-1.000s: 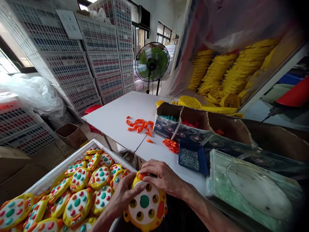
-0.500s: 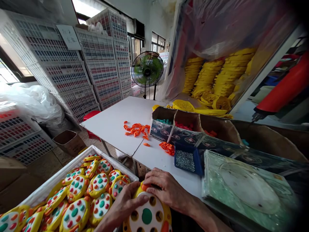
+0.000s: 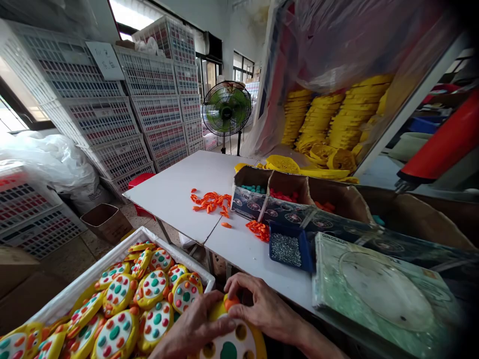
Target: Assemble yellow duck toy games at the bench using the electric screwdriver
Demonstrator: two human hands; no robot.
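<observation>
At the bottom edge, a yellow and white plastic toy [image 3: 239, 340] with round holes and a teal centre button is partly cut off by the frame. My left hand [image 3: 198, 321] is closed on its left side, thumb lying over the white face. With thumb and fingers, my right hand [image 3: 262, 306] pinches a small orange piece [image 3: 231, 302] at the toy's top edge. Whether that piece is fixed to the toy I cannot tell. Left of my hands, a white crate [image 3: 71, 294] holds many similar toys with coloured buttons.
Orange parts [image 3: 211, 202] lie on the white table [image 3: 179, 174]. A blue tray [image 3: 290, 247] of small metal pieces sits before cardboard bins [image 3: 288, 217]. A red power driver [image 3: 437, 142] hangs at right, above a plastic-covered box [image 3: 385, 294]. A fan [image 3: 226, 112] stands behind.
The toy and both hands have moved slightly lower in the view. My right hand's fingers have drawn into a pinch on the orange piece, where they lay flatter over the toy's top before.
</observation>
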